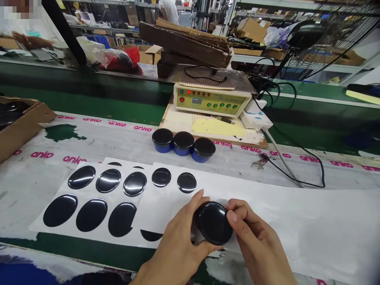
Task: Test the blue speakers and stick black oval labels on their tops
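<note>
Both hands grip one round black-topped disc part [214,222] just above the near edge of the bench. My left hand [175,247] curls round its left side, thumb under and fingers over the top edge. My right hand [257,243] pinches its right rim with the thumb on the glossy face. To the left lie white backing sheets [89,186] carrying several glossy black oval stickers [108,180]. Beyond, three blue round parts with black tops [183,143] stand in a row.
A cream control box [211,100] with a red lamp and green buttons stands on a board at the back, cables [297,178] trailing right. A cardboard box [20,122] sits at far left. Stacked cardboard [187,41] and shelves lie beyond a green conveyor.
</note>
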